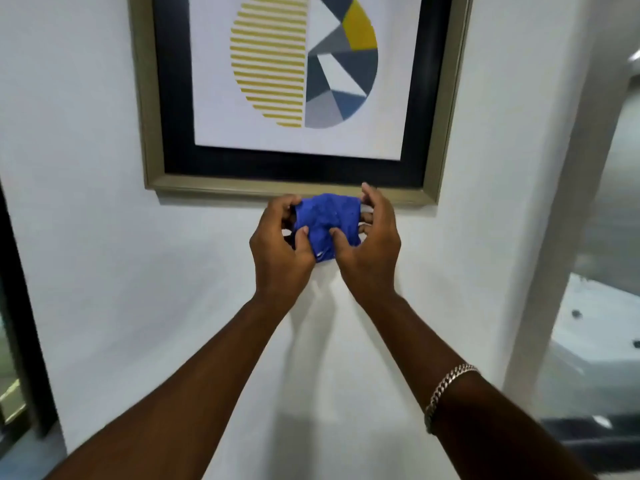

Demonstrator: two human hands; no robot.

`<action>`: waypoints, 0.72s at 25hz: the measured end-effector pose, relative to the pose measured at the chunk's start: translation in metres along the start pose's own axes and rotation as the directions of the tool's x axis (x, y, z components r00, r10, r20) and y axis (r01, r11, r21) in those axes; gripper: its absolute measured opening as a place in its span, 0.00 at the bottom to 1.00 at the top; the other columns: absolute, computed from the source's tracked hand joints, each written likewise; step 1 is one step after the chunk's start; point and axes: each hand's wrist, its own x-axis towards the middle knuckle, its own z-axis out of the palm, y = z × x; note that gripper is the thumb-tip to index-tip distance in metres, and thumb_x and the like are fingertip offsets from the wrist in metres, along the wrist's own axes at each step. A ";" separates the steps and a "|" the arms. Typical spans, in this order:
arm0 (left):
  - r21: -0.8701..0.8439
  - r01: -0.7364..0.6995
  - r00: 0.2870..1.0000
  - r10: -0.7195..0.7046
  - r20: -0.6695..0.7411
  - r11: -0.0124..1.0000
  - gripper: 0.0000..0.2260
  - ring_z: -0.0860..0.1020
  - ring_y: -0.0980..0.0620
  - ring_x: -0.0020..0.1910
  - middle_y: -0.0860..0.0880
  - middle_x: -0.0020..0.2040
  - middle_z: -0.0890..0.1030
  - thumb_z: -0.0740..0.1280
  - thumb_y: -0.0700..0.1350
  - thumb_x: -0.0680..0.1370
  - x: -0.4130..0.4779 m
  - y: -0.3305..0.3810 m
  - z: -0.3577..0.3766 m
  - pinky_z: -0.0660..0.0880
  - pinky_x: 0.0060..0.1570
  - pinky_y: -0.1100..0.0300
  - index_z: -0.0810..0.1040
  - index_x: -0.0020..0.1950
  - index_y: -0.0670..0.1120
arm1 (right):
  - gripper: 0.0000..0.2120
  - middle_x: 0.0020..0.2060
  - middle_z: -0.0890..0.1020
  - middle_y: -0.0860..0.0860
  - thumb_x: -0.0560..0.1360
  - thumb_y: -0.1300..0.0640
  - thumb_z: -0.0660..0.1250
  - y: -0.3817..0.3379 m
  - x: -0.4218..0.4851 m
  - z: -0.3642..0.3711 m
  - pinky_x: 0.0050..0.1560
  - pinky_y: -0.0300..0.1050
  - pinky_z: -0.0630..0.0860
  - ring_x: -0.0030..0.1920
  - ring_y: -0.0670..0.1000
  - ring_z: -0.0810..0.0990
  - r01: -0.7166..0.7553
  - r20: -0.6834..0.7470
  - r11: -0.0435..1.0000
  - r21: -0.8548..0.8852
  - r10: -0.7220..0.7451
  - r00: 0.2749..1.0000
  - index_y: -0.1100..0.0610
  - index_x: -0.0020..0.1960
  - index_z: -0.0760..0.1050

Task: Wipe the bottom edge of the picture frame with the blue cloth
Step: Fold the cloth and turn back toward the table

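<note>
left hand [278, 247]: clamped on the left side of the blue cloth, thumb pressed into it.
blue cloth [325, 223]: bunched between both hands, held just below the bottom edge of the picture frame [221, 188].
right hand [369, 244]: clamped on the right side of the cloth.
bracelet [446, 389]: worn on the right forearm.

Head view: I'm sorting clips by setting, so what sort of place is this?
Probably an indoor room or hallway, home or hotel: a framed abstract print hangs on a white painted wall, with a dark door or window frame at left.
</note>
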 end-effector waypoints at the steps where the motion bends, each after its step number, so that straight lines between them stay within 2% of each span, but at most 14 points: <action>1: -0.020 0.022 1.000 -0.021 0.006 1.000 0.15 0.79 0.53 0.47 0.49 0.50 0.79 0.66 0.30 0.74 -0.016 -0.002 0.004 0.79 0.40 0.65 0.75 0.58 0.41 | 0.32 0.62 0.77 0.55 0.70 0.67 0.74 0.005 -0.011 -0.009 0.53 0.34 0.79 0.55 0.47 0.79 -0.036 0.000 0.999 0.022 0.036 0.999 0.57 0.70 0.66; 2: -0.025 0.050 0.999 -0.050 0.017 0.998 0.14 0.79 0.53 0.46 0.49 0.50 0.79 0.66 0.30 0.73 -0.032 -0.006 0.009 0.78 0.39 0.67 0.76 0.58 0.41 | 0.32 0.59 0.78 0.54 0.69 0.66 0.75 0.012 -0.023 -0.020 0.48 0.29 0.77 0.51 0.46 0.80 -0.080 0.011 0.996 0.031 0.080 0.997 0.56 0.69 0.67; 4: -0.020 0.139 0.989 -0.137 0.057 0.990 0.14 0.79 0.53 0.46 0.49 0.49 0.79 0.66 0.30 0.73 -0.075 -0.018 0.021 0.78 0.38 0.67 0.77 0.57 0.40 | 0.31 0.54 0.81 0.51 0.67 0.65 0.75 0.033 -0.055 -0.043 0.42 0.27 0.76 0.46 0.45 0.81 -0.201 0.046 0.979 0.025 0.200 0.979 0.54 0.67 0.68; 6: -0.002 0.252 0.961 -0.250 0.120 0.968 0.14 0.80 0.50 0.46 0.48 0.49 0.80 0.67 0.29 0.73 -0.131 -0.035 0.037 0.80 0.40 0.62 0.77 0.56 0.40 | 0.31 0.51 0.82 0.48 0.66 0.65 0.75 0.066 -0.100 -0.073 0.39 0.28 0.77 0.42 0.42 0.82 -0.352 0.084 0.936 -0.016 0.352 0.932 0.52 0.66 0.68; 8: 0.034 0.388 0.901 -0.387 0.198 0.921 0.14 0.81 0.47 0.46 0.47 0.48 0.80 0.67 0.29 0.73 -0.189 -0.051 0.049 0.81 0.42 0.56 0.78 0.56 0.40 | 0.32 0.49 0.82 0.46 0.65 0.65 0.74 0.095 -0.146 -0.100 0.37 0.29 0.77 0.42 0.40 0.82 -0.475 0.131 0.874 -0.099 0.484 0.865 0.50 0.65 0.68; 10: 0.117 0.529 0.801 -0.540 0.257 0.840 0.14 0.81 0.45 0.46 0.46 0.46 0.80 0.67 0.29 0.72 -0.278 -0.084 0.078 0.82 0.42 0.53 0.79 0.56 0.40 | 0.33 0.51 0.82 0.48 0.64 0.66 0.73 0.155 -0.216 -0.131 0.41 0.33 0.81 0.46 0.42 0.83 -0.613 0.176 0.758 -0.222 0.650 0.739 0.49 0.66 0.68; 11: 0.131 0.580 0.761 -0.593 0.263 0.804 0.15 0.81 0.44 0.45 0.45 0.45 0.80 0.67 0.29 0.72 -0.306 -0.091 0.083 0.82 0.42 0.53 0.79 0.55 0.41 | 0.33 0.52 0.82 0.51 0.65 0.66 0.73 0.169 -0.240 -0.144 0.44 0.40 0.83 0.48 0.46 0.84 -0.654 0.181 0.718 -0.238 0.694 0.697 0.49 0.66 0.68; 12: 0.156 0.613 0.727 -0.630 0.272 0.775 0.15 0.81 0.44 0.44 0.42 0.44 0.81 0.67 0.28 0.72 -0.331 -0.096 0.082 0.81 0.42 0.56 0.80 0.55 0.41 | 0.33 0.53 0.83 0.54 0.65 0.67 0.73 0.181 -0.262 -0.156 0.47 0.48 0.84 0.49 0.50 0.84 -0.699 0.176 0.672 -0.244 0.740 0.650 0.50 0.66 0.68; 14: 0.217 0.689 0.625 -0.719 0.305 0.691 0.15 0.80 0.43 0.42 0.39 0.44 0.81 0.67 0.28 0.71 -0.398 -0.116 0.096 0.79 0.41 0.63 0.81 0.54 0.41 | 0.32 0.54 0.83 0.57 0.65 0.69 0.73 0.220 -0.319 -0.181 0.51 0.58 0.84 0.50 0.56 0.84 -0.807 0.164 0.518 -0.282 0.855 0.492 0.51 0.65 0.69; 15: 0.259 0.710 0.580 -0.753 0.312 0.655 0.14 0.80 0.43 0.42 0.39 0.43 0.81 0.67 0.28 0.71 -0.429 -0.125 0.101 0.78 0.42 0.64 0.81 0.53 0.41 | 0.32 0.54 0.83 0.57 0.66 0.69 0.74 0.236 -0.344 -0.191 0.52 0.59 0.84 0.51 0.56 0.84 -0.835 0.156 0.455 -0.309 0.890 0.428 0.51 0.65 0.70; 16: 0.301 0.730 0.532 -0.786 0.313 0.614 0.14 0.81 0.42 0.42 0.39 0.44 0.82 0.67 0.27 0.71 -0.463 -0.134 0.104 0.79 0.44 0.61 0.81 0.53 0.40 | 0.32 0.55 0.83 0.56 0.66 0.68 0.75 0.255 -0.373 -0.201 0.53 0.58 0.83 0.51 0.56 0.84 -0.848 0.139 0.395 -0.353 0.918 0.370 0.51 0.65 0.70; 18: 0.370 0.779 0.422 -0.859 0.289 0.507 0.13 0.82 0.42 0.44 0.39 0.46 0.84 0.67 0.27 0.71 -0.533 -0.154 0.110 0.82 0.50 0.48 0.81 0.53 0.39 | 0.31 0.54 0.83 0.53 0.65 0.67 0.76 0.290 -0.434 -0.218 0.47 0.50 0.84 0.50 0.53 0.84 -0.854 0.113 0.291 -0.432 0.957 0.269 0.50 0.64 0.71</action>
